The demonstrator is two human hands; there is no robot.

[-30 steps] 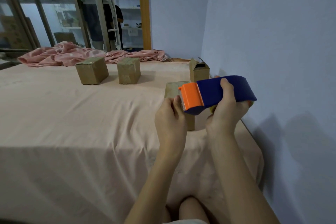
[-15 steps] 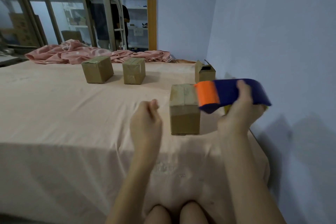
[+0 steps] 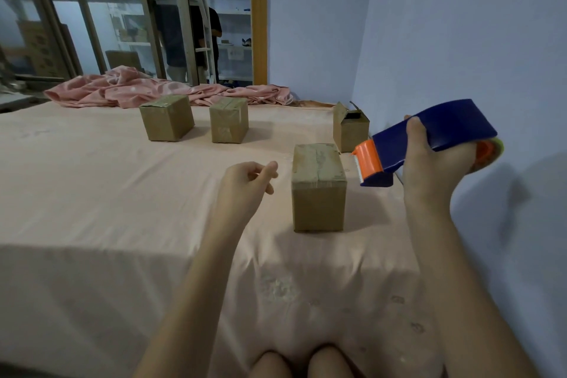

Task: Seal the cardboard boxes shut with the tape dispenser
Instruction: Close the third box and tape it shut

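A small cardboard box (image 3: pixel 318 190) stands upright on the pink sheet, its top flaps closed under clear tape. My right hand (image 3: pixel 429 169) grips the blue and orange tape dispenser (image 3: pixel 429 141) in the air, just right of that box and apart from it, orange blade end pointing left. My left hand (image 3: pixel 245 184) hovers left of the box with loosely curled fingers and holds nothing. Two closed boxes (image 3: pixel 167 116) (image 3: pixel 229 120) stand farther back. A fourth box (image 3: pixel 350 129) by the wall has its top flaps up.
The bed's pink sheet (image 3: pixel 107 193) covers the whole work surface. A crumpled pink blanket (image 3: pixel 153 90) lies along the far edge. A blue wall (image 3: pixel 475 40) runs close on the right. A person stands behind glass panes at the back. My knees (image 3: pixel 300 362) show at the bottom.
My left hand let go of the near box and drew back to the left. My right hand carried the dispenser off the box top, to the right.
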